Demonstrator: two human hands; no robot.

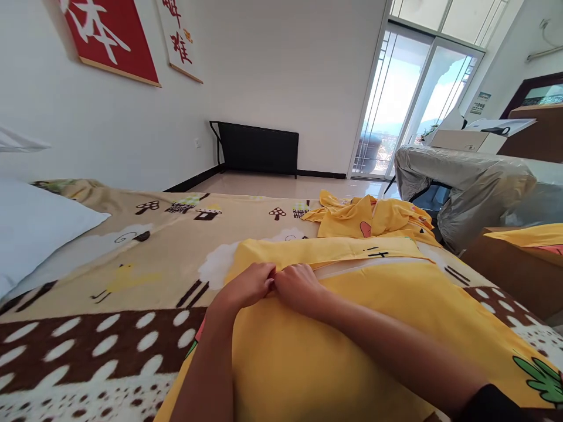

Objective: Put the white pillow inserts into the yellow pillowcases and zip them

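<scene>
Yellow pillowcase (299, 357), under both hands (301, 288), gripped at its opening (356, 266)

A left hand (249, 286) and a right hand (298, 287) met at the opening of a cloth cover (316, 357) that lay on a blanket (153, 264), with a pillow (41, 234) at 10 o'clock, bunched cloth (347, 217) just beyond at 1 and a box (505, 269) at 3. Past the blanket, a panel (259, 146) stood near the wall (285, 64) at 12, a glass door (398, 88) rose at 1, and a carton (461, 140) sat atop sheeted furniture (466, 167) at 2.
</scene>
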